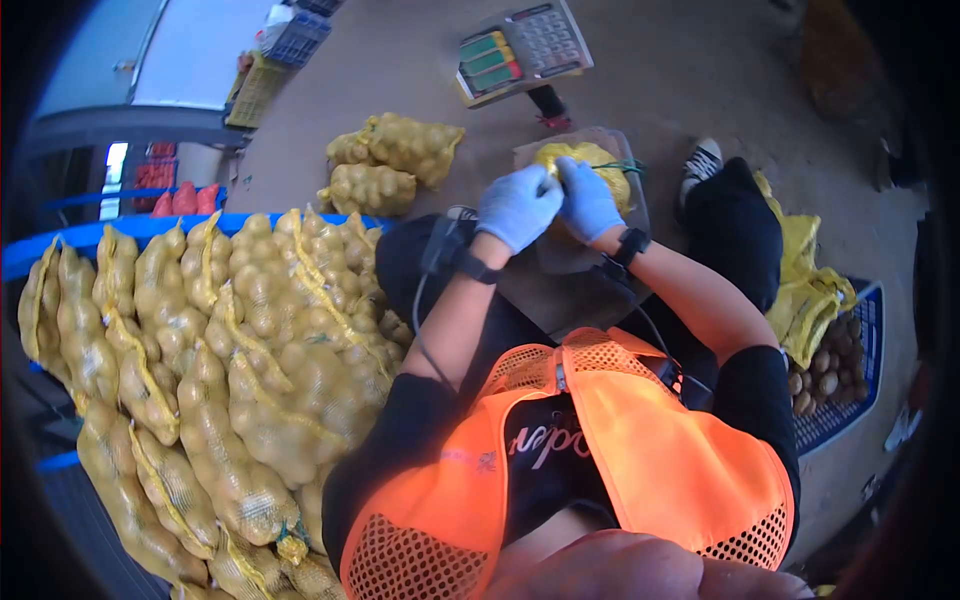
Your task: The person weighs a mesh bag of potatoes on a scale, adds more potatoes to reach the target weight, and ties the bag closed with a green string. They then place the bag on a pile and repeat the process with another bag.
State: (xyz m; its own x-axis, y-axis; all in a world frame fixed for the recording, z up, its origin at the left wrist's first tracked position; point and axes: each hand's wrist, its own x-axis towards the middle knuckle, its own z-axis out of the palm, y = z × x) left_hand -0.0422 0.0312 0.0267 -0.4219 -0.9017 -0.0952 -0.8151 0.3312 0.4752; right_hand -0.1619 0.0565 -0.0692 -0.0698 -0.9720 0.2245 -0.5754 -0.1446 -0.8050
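Observation:
Both my hands wear pale gloves and meet over a yellow mesh bag (607,160) in front of me. My left hand (520,207) is closed, its fingertips at the near-left edge of the bag. My right hand (587,198) pinches the gathered mesh beside it and covers part of the bag. What exactly lies between the fingertips is hidden. A green tie (628,166) sticks out at the bag's right side. Under the bag is a clear plastic tray (637,218). Beyond it stands a scale's display and keypad (525,52).
Filled mesh bags of potatoes (270,370) are piled high at my left. More filled bags (385,160) lie on the floor ahead. At right are a blue crate (840,415) with loose potatoes and yellow mesh bags (800,265) over its edge.

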